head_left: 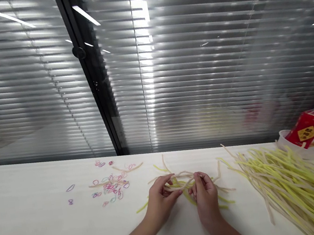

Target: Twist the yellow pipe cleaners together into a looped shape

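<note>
Near the middle of the white table (29, 233), my left hand (162, 196) pinches pale beige strands (180, 174) between thumb and fingers. To its right, my right hand (205, 195) has its fingers closed on the other end of the same strands, which bow into a loop between the hands. Beneath and around both hands lie loose yellow strands (143, 207) and beige ones, spread in several directions. My palms hide part of them.
Small coloured rubber bands (111, 187) lie scattered at the left with a few beige strands. A large pile of yellow and beige strands (299, 186) fills the right, beside a red bottle (309, 127) in a clear container (283, 140). Blinds (196, 67) stand behind glass.
</note>
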